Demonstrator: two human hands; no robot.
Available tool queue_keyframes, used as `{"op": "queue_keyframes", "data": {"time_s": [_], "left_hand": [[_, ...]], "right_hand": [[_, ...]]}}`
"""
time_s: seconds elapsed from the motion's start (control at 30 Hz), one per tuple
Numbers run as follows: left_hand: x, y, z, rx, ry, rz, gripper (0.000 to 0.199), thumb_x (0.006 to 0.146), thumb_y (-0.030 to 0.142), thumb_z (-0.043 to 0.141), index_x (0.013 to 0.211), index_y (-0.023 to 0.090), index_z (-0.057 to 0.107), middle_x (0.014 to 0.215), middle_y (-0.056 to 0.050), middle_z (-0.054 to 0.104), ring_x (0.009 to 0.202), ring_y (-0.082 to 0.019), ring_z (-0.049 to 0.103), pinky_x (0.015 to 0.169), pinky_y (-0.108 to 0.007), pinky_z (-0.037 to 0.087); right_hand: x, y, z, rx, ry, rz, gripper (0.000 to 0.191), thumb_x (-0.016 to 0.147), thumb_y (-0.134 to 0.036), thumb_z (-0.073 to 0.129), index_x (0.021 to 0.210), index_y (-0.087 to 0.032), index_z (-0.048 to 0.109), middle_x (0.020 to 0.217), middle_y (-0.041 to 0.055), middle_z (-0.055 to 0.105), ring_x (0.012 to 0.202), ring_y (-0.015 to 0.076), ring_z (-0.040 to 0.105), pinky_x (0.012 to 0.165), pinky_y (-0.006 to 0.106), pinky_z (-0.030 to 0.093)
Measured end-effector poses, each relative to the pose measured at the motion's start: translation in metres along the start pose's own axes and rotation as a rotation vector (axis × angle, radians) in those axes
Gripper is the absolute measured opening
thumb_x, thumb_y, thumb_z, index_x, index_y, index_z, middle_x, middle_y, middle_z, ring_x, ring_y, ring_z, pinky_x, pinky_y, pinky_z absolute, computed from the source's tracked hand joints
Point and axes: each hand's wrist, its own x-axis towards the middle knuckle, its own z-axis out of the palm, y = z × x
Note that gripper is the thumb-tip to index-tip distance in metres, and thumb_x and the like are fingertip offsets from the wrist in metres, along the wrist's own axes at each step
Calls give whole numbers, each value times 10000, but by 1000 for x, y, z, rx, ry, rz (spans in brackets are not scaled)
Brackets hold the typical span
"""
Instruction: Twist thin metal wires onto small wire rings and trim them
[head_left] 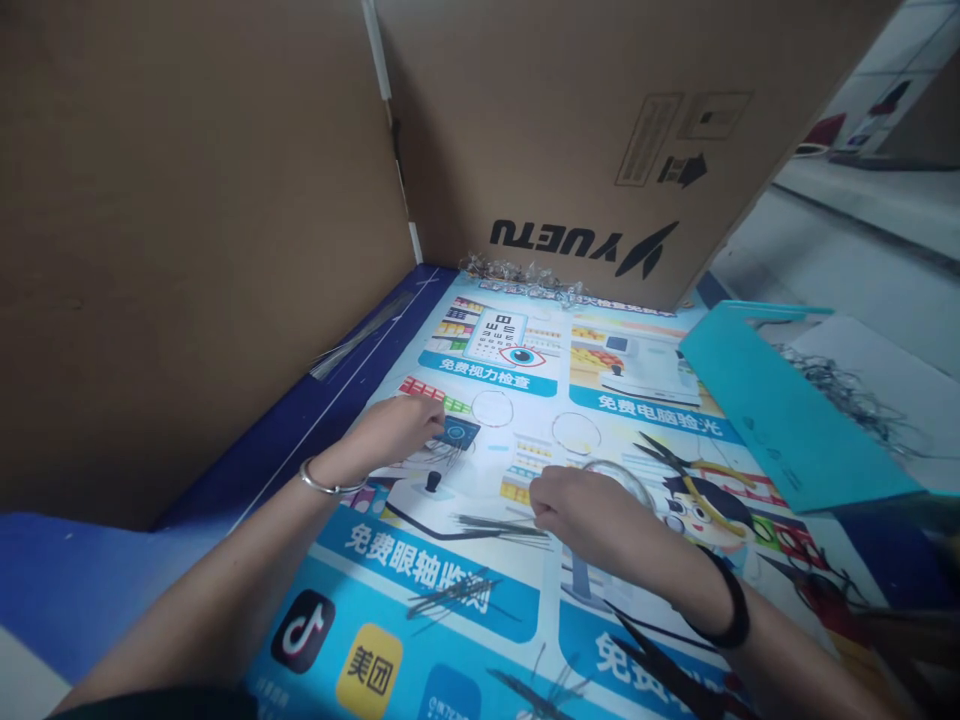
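My left hand (409, 425), with a silver bangle at its wrist, is closed above the printed mat (495, 465); what it grips, if anything, is too small to make out. To its right my right hand (574, 505), with a black band at the wrist, is closed too, its contents hidden. The hands are apart. Thin wire pieces (502, 528) lie between them, close to my right hand. Two thin wire rings, one on the left (492, 408) and one on the right (576, 433), rest beyond the hands. Another bundle of wires (454, 594) lies nearer me.
Cardboard panels (555, 130) stand behind and left. Scissors with yellow handles (694, 470) lie right of my right hand, dark scissors (660, 660) nearer me. A teal box (795, 420) with tangled wires (847, 395) is at the right. Clear loops (525, 275) line the back.
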Motion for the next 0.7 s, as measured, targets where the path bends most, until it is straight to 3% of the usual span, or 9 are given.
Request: {"op": "queue_keyframes", "data": {"time_s": [0.2,0.43,0.7], "left_hand": [[0,4,6,36,-16,16,103,756,281,538,785,210,606,764,-26,661,696,-186,582,536,-240,301],[5,-3,13,28,22,-4,127,797,235,479,769,199,597,764,-37,662,708,-186,600,599,-253,352],[8,-9,17,18,38,-6,156,823,248,451,760,192,583,757,-38,656,702,-174,592,615,-250,363]], "right_hand": [[3,2,2,115,19,5,124,783,-170,461,672,-188,513,741,3,587,676,129,502,563,252,246],[6,1,8,211,76,8,123,804,-189,440,708,-199,517,754,5,590,690,136,514,585,246,287],[11,1,24,82,59,26,144,840,-180,408,760,-200,525,806,19,603,718,150,526,604,257,288]]}}
